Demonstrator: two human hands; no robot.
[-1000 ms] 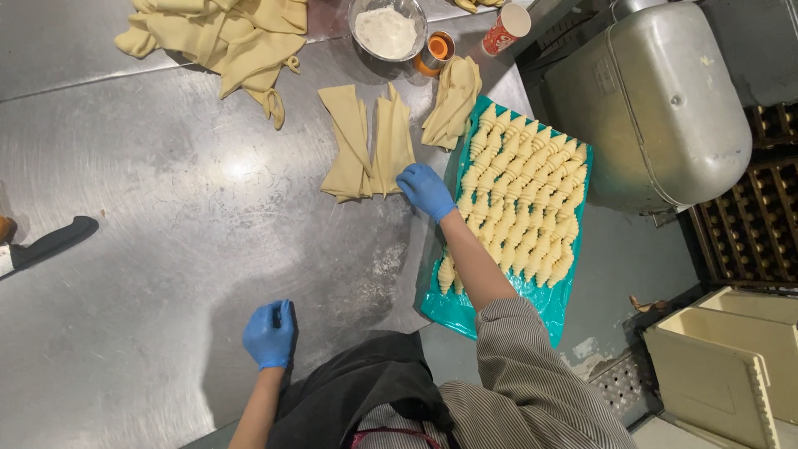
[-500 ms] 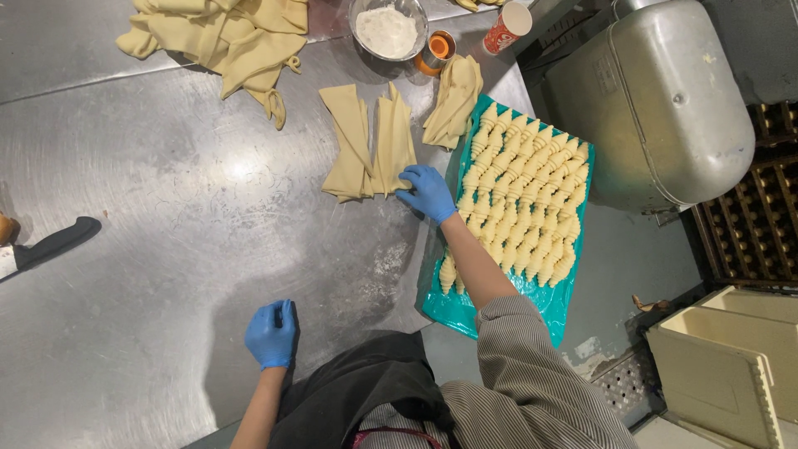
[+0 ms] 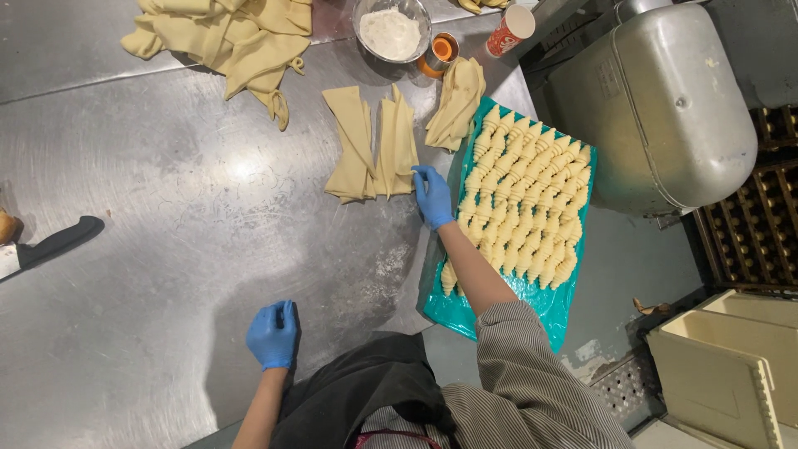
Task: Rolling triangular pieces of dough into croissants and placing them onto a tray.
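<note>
red-and-white printed paper cup at the table's far edge

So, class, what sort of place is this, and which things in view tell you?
Most likely a bakery's work area: a steel worktable with cut dough triangles, a teal-lined tray of shaped raw croissants, and a bowl of flour.

Both gloves blue; sleeve grey with fine stripes; dough strips pale yellow; tray liner teal under cream rolled pastries; counter brushed steel grey; knife handle black
</note>
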